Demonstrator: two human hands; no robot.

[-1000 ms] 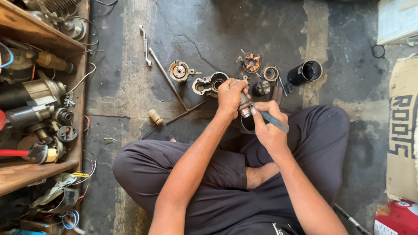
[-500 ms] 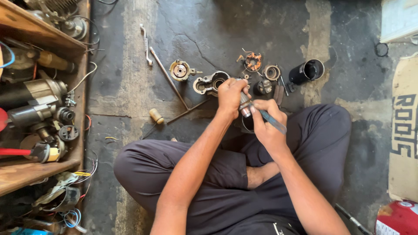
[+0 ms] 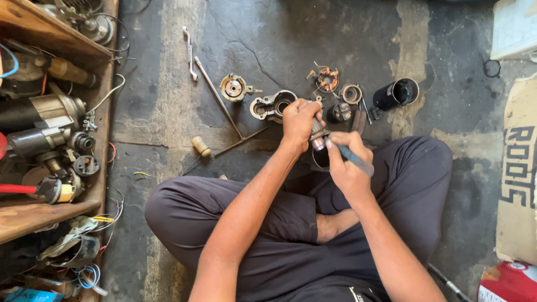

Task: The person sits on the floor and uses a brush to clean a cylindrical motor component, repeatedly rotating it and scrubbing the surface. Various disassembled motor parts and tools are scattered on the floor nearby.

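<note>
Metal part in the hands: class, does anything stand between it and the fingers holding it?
Nothing visible does. The left hand grips the metal part directly, and the right hand holds a blue-handled tool against it.

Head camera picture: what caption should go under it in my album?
Cross-legged on a concrete floor, a person grips a small metal motor part in the left hand and works it with a blue-handled tool in the right hand.

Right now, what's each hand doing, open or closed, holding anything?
Left hand: closed around a small metal motor part.
Right hand: closed on a blue-handled tool.
</note>
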